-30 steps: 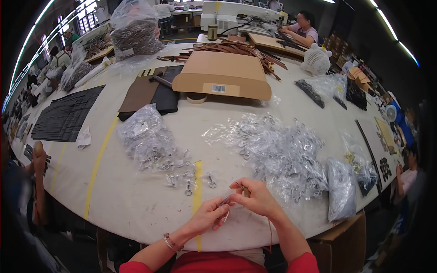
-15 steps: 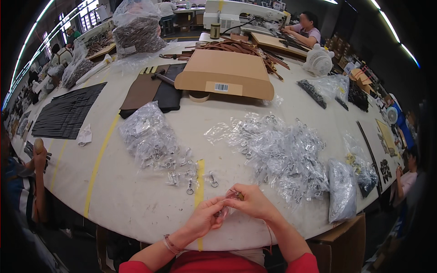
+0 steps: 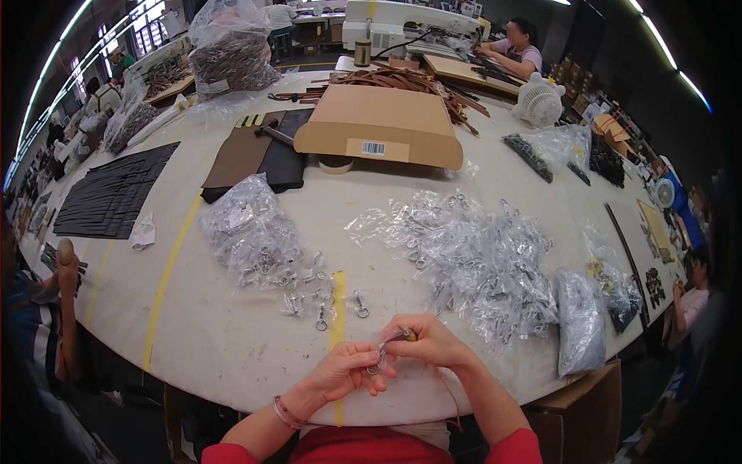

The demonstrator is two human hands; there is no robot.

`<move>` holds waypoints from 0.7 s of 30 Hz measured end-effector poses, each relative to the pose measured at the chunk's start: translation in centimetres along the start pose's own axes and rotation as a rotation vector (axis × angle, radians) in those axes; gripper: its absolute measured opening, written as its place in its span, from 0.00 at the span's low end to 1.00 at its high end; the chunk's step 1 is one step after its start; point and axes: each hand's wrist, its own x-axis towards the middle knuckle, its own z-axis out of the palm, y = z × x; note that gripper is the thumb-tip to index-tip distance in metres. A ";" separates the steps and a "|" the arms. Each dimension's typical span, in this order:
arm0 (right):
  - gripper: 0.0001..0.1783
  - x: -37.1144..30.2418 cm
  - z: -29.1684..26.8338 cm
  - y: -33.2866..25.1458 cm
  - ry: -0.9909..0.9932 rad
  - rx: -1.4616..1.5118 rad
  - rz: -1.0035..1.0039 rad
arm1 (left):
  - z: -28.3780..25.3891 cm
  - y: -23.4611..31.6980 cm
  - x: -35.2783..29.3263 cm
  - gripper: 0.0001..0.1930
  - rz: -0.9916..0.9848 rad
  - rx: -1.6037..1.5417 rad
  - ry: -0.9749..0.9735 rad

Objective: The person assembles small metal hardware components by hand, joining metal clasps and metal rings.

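Close together over the table's near edge, my two hands work on one small metal ring clasp (image 3: 375, 370). My left hand (image 3: 344, 371) pinches it between thumb and forefinger, the other fingers loosely curled below. My right hand (image 3: 430, 340) closes on a small tool with a yellow end (image 3: 412, 336); its greyish front part reaches toward the clasp, and its exact kind is unclear. Just beyond the hands lies a single bagged clasp (image 3: 361, 307). A pile of clasps in clear bags (image 3: 487, 263) spreads to the right, and a smaller pile (image 3: 259, 232) lies to the left.
A cardboard box (image 3: 379, 116) stands mid-table before brown straps (image 3: 394, 77). Left are a hammer (image 3: 277, 133) and black strips (image 3: 116, 189); right are a full plastic bag (image 3: 581, 321) and white fan (image 3: 539, 100). Co-workers sit around.
My hands have drawn slightly apart, and my left fingers have loosened and opened a little. The metal ring now shows between them. The piles have not moved.
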 end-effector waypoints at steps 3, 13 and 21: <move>0.08 -0.5 0.0 -0.4 0.001 -0.121 -0.107 | -0.4 -0.1 0.0 0.10 0.001 -0.031 -0.048; 0.18 -2.0 0.2 -0.8 0.009 0.097 0.201 | 0.2 -0.6 0.1 0.08 0.135 0.375 0.236; 0.19 -2.0 1.8 0.7 0.090 -0.119 0.040 | 1.3 -1.4 0.4 0.07 0.424 0.917 0.365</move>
